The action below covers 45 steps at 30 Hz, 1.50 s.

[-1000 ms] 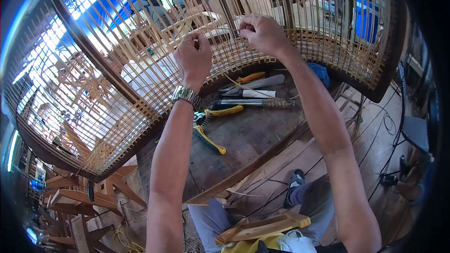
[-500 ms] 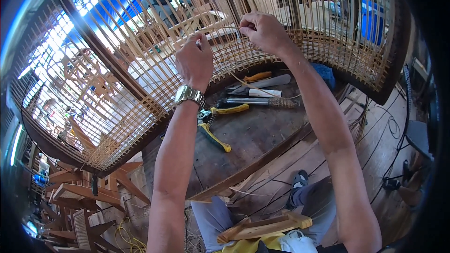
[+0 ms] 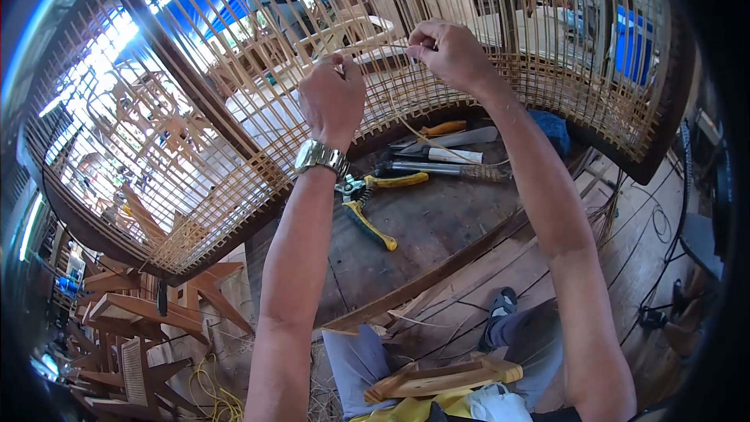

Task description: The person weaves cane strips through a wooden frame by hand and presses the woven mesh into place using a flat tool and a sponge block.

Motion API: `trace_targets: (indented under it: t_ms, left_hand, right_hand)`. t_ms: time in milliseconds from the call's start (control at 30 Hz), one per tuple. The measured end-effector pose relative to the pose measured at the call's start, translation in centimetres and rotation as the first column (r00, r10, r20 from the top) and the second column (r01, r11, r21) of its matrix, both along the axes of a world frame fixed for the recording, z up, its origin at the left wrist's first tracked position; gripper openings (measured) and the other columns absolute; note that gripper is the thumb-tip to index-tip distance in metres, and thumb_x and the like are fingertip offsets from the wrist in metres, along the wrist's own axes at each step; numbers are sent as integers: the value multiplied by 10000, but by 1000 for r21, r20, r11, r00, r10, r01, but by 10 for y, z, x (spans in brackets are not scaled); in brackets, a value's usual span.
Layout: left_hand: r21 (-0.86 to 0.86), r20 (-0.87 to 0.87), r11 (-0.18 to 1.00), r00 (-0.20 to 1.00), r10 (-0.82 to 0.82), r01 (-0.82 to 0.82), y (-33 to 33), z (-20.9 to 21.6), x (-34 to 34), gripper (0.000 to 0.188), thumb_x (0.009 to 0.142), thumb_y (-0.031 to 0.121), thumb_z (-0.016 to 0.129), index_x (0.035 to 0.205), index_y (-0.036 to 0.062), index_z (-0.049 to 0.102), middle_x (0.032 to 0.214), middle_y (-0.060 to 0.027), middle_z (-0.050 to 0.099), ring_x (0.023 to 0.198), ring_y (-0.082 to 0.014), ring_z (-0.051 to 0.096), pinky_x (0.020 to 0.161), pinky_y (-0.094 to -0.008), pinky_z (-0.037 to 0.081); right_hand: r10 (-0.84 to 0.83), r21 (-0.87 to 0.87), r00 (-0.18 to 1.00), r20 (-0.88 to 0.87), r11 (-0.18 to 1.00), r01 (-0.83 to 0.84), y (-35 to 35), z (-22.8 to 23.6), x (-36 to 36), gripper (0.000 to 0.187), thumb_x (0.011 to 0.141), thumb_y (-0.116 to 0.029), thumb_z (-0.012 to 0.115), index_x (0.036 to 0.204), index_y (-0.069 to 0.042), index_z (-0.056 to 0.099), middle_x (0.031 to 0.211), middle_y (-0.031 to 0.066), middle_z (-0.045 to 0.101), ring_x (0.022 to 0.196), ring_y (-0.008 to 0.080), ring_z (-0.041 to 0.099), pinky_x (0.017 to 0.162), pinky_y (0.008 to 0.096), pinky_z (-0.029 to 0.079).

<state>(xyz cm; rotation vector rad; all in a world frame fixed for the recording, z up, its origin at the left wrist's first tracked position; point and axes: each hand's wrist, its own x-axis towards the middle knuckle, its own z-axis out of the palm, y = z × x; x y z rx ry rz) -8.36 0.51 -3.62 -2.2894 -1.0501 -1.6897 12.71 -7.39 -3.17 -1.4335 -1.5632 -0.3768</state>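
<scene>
A curved panel of woven rattan strands [image 3: 391,94] on a dark wooden frame [image 3: 209,116] arcs across the far side. My left hand [image 3: 332,98], with a metal watch [image 3: 320,156] on its wrist, is closed in a pinch at the upright strands. To its right, my right hand [image 3: 455,55] pinches as well, thumb against curled fingers. A thin rattan strip [image 3: 379,50] runs across the uprights between both hands, its ends hidden in the fingers. Below the hands, the lower band of the panel is densely woven; above, mostly bare uprights show.
On the dark work board [image 3: 437,227] lie yellow-handled pruning shears [image 3: 375,203], a rod tool with a wrapped handle [image 3: 445,168], a white-handled tool [image 3: 455,155] and an orange-handled one [image 3: 444,128]. A blue cloth [image 3: 551,131] sits at right. Wooden chair parts [image 3: 148,312] crowd the lower left.
The whole view has shifted slightly, so panel and tools appear a little lower and farther right. Both hands stay pinched near the same spot on the panel.
</scene>
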Motion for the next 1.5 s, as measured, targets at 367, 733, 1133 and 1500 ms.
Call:
trace_targets:
  t_ms: [367, 733, 1133, 1500]
  left_hand:
    - [-151, 221, 942, 939, -264, 301, 9, -6, -1, 230, 946, 199, 709, 1022, -14, 750, 733, -49, 740, 623, -103, 650, 623, -309, 515]
    - [-93, -142, 988, 984, 109, -123, -13, 17, -17, 262, 955, 255, 662, 953, 47, 821, 851, -205, 770, 800, -378, 759, 769, -474, 584]
    - [-477, 29, 805, 922, -387, 353, 14, 31, -44, 325, 978, 291, 667, 1059, -1, 785, 699, -50, 756, 611, -96, 672, 643, -295, 530]
    - [-305, -95, 951, 992, -80, 48, -7, 45, -47, 291, 976, 282, 672, 995, 41, 834, 640, -22, 751, 636, -139, 731, 735, -328, 585]
  right_hand:
    - [-9, -53, 1000, 14, 999, 10, -7, 4, 5, 128, 976, -146, 732, 993, -19, 738, 870, 78, 716, 781, 166, 683, 729, 344, 554]
    - [25, 49, 1000, 10, 998, -25, 1, -3, -1, 203, 961, -201, 773, 1051, -19, 772, 915, 130, 753, 790, 210, 726, 759, 373, 599]
    - [11, 44, 1000, 8, 999, -11, 8, 0, -7, 128, 968, -123, 748, 1047, -22, 749, 944, 75, 738, 857, 187, 715, 808, 352, 587]
    - [-2, 50, 1000, -13, 999, 2, -1, -1, -3, 134, 979, -152, 753, 1009, -23, 733, 922, 78, 731, 809, 180, 704, 746, 354, 574]
